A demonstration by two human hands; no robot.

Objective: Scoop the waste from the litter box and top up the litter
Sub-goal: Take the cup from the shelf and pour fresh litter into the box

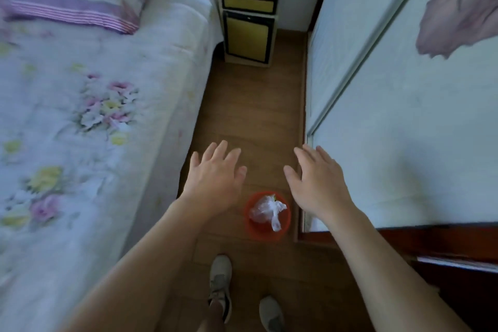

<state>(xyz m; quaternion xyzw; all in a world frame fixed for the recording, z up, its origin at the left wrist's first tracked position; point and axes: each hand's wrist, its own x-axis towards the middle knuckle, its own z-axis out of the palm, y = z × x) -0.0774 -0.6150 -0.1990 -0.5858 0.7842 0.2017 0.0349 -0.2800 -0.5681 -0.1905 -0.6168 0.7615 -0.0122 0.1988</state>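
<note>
Waste bin (249,224), small, round and red, stands on the wooden floor (250,116) low in the middle of your view, between your two wrists and just ahead of your shoes; a knotted, crumpled white plastic bag (265,210) lies inside it, contents not readable. Far left: a bed (80,116) with a pale floral cover runs the length of the frame, with a striped purple pillow (72,5) at its far end. Your left hand (215,178) hangs over the floor beside the bed's edge, palm down, fingers straight and spread, holding nothing. Beyond it, at the end of the aisle, a yellow-and-black nightstand (249,21) stands against the wall. Your left shoe (221,283) is planted ahead of the right shoe (270,312), both grey. Your right hand (318,183) mirrors the left: palm down, fingers spread, nothing in it, close to the edge of the pale sliding wardrobe door (404,143); whether it touches the door, you cannot tell. Far right, upper corner: a pinkish shape (463,8) on the door, too blurred to identify.
</note>
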